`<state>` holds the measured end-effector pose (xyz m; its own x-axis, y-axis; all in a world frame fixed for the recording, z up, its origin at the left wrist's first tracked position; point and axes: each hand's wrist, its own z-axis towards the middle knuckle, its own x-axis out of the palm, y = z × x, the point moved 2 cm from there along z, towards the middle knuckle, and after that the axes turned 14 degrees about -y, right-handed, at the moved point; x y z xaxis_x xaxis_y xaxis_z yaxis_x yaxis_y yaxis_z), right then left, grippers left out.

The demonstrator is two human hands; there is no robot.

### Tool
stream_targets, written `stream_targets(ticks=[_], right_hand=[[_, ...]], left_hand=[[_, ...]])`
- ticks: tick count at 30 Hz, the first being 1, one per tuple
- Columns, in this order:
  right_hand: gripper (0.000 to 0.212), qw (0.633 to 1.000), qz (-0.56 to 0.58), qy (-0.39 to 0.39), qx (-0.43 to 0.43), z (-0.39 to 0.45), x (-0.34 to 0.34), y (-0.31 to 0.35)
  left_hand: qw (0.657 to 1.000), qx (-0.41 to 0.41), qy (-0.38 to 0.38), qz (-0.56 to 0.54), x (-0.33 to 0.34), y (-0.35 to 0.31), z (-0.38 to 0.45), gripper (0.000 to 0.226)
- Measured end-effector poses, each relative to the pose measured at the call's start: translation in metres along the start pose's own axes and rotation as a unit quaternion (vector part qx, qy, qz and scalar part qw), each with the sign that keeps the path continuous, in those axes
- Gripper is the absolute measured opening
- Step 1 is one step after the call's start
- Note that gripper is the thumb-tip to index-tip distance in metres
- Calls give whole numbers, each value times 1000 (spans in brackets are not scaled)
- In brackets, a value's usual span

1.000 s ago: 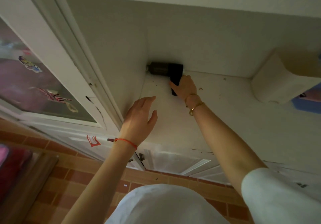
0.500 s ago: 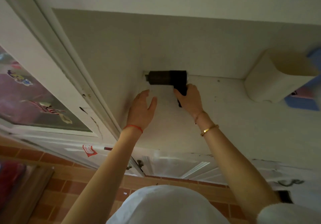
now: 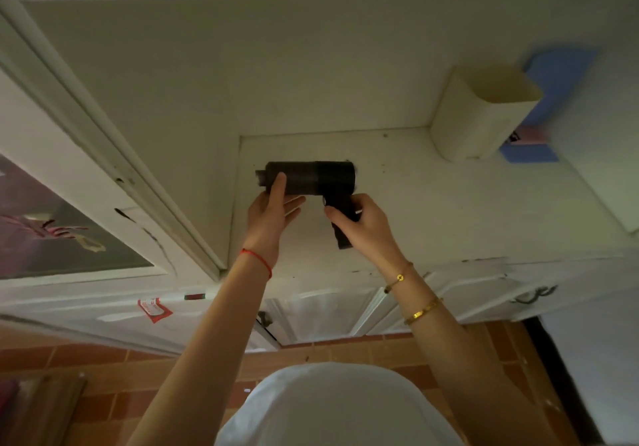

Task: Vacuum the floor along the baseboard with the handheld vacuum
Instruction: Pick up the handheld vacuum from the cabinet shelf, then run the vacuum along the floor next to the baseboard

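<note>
My right hand (image 3: 366, 224) grips the handheld vacuum (image 3: 311, 179) by its handle; my left hand (image 3: 273, 214) lies open against its barrel. The cream bin (image 3: 480, 124) beside looks empty.

Person, head view. Two bare forearms, no sleeves visible on either. Left hand (image 3: 273, 210): thin red string bracelet (image 3: 257, 261) around the wrist. Right hand (image 3: 366, 226): two pieces of jewellery. Nearer the wrist, a slim gold chain bracelet (image 3: 399, 278) with one small round gold charm. Further up the forearm, a wider flat gold bangle (image 3: 423, 310). Torso: plain white garment (image 3: 332, 407), rounded outline at the bottom edge of the frame, no print or markings seen.
</note>
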<state>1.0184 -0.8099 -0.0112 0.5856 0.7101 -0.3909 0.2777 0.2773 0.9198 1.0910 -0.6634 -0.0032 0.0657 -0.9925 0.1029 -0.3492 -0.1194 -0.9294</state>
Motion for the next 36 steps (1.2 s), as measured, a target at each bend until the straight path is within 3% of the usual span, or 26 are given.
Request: stream_targets(ticks=[6, 13, 20, 25, 30, 36], right_hand=[[28, 973, 139, 117, 139, -19, -18, 3], [13, 916, 294, 117, 248, -42, -40, -15], [12, 888, 367, 35, 274, -80, -81, -51], [10, 870, 411, -30, 271, -118, -120, -77], [8, 851, 437, -105, 271, -162, -163, -103], [12, 835, 448, -171, 272, -220, -228, -143]], left_hand=[[999, -4, 34, -1, 0, 4, -21, 25], [993, -3, 114, 41, 12, 11, -41, 27], [971, -11, 218, 98, 42, 30, -80, 24], [946, -6, 288, 145, 68, 52, -116, 41], [923, -12, 341, 175, 97, 81, -163, 42], [905, -36, 388, 168, 132, 121, -234, 20]])
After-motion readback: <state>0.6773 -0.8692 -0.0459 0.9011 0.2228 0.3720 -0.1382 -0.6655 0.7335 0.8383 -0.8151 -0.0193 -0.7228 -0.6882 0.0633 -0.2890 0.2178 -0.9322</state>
